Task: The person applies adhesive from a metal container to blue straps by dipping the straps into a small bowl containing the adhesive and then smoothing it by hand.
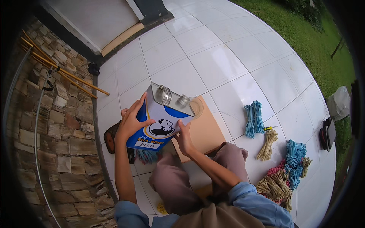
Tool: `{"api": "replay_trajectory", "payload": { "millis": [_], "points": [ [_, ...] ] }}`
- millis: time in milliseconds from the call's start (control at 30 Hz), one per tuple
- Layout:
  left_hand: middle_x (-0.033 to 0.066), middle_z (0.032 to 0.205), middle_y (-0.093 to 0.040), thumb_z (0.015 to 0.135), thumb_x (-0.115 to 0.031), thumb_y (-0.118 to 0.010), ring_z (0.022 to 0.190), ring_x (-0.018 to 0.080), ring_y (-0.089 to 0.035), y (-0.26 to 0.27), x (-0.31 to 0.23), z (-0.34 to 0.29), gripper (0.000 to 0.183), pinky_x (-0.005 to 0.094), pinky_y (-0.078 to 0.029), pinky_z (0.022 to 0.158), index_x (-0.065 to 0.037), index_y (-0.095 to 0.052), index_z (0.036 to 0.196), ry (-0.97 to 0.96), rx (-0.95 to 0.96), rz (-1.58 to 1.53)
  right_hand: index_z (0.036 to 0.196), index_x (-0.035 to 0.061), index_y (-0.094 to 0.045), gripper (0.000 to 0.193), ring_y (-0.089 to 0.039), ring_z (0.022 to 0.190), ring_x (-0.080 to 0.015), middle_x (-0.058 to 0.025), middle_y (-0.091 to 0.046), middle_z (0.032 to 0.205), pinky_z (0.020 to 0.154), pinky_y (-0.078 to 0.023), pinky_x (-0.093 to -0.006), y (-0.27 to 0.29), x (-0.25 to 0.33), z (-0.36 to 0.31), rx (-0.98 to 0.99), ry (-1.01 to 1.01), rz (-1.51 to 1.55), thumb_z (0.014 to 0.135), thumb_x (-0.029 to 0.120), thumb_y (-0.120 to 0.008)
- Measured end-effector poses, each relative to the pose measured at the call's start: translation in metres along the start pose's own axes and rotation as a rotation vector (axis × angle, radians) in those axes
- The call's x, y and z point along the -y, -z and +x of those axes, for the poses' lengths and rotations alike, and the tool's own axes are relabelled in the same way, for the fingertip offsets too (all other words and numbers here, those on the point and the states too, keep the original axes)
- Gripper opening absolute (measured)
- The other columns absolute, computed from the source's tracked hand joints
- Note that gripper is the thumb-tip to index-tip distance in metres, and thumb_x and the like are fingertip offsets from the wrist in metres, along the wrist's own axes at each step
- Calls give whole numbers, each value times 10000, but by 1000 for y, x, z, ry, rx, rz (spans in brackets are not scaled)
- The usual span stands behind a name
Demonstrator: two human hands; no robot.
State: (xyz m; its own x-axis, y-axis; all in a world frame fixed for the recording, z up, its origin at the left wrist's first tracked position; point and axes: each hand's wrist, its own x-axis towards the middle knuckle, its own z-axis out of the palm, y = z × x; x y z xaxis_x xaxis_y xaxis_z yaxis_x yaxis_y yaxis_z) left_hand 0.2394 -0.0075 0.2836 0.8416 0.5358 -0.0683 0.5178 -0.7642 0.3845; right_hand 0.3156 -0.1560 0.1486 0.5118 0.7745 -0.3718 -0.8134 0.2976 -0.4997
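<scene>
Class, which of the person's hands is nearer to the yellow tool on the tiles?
Right. The right hand is on the can's right side, left of the yellow tool; the left hand, on the can's left side, is farther away.

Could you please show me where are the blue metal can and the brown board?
Blue metal can (162,114), head view: on its printed front face.
Brown board (211,127), head view: on its bare upper surface.

Soft daylight; floor (222,53) glare; curved edges.
</scene>
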Motion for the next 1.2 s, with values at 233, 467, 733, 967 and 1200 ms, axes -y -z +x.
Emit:
{"api": "replay_trajectory", "payload": {
  "millis": [233, 467, 733, 967, 1200],
  "points": [
    [201, 1277, -450, 608, -552, -724, 1158, 297, -478, -24, 37, -65, 1076, 400, -408, 942, -23, -220, 1398, -123, -601, -595, 1336, 23, -111, 657, -311, 1238, -250, -192, -313, 1294, 1043, -239, -367, -59, 50, -19, 335, 347, -576, 896, 275, -528],
    [169, 1386, -257, 609, -528, -730, 1262, 275, -327, -38, 68, -112, 1127, 405, -312, 1025, -37, -116, 1416, -48, -898, -780, 1354, 30, -76, 684, -361, 1213, -278, -223, -356, 1275, 1015, -296, -385, -118, 61, -41, 606, 413, -797, 901, 286, -521],
    [171, 1297, -342, 543, -275, -800, 1214, 288, -357, -93, 33, -112, 1099, 408, -273, 1027, -81, -148, 1406, -119, -1034, -1050, 1310, 45, -173, 595, -325, 1221, -242, -156, -359, 1265, 1033, -242, -377, -40, 30, 1, 527, 130, -879, 873, 279, -502],
    [181, 1252, -356, 508, -255, -840, 1171, 294, -383, -95, 39, -118, 1077, 416, -295, 1002, -43, -200, 1347, -70, -981, -755, 1389, 100, -139, 687, -318, 1264, -271, -132, -282, 1374, 1013, -296, -406, 3, 28, 22, 633, 23, -756, 802, 89, -496],
    [159, 1215, -378, 487, -309, -858, 1160, 306, -354, -108, 47, -109, 1030, 430, -301, 983, -54, -276, 1298, 93, -1003, -515, 1226, 90, -391, 589, -490, 1002, -384, -211, -428, 1126, 832, -475, -447, 93, -7, 34, 550, 344, -2175, 714, 37, -678]
  ]
}}
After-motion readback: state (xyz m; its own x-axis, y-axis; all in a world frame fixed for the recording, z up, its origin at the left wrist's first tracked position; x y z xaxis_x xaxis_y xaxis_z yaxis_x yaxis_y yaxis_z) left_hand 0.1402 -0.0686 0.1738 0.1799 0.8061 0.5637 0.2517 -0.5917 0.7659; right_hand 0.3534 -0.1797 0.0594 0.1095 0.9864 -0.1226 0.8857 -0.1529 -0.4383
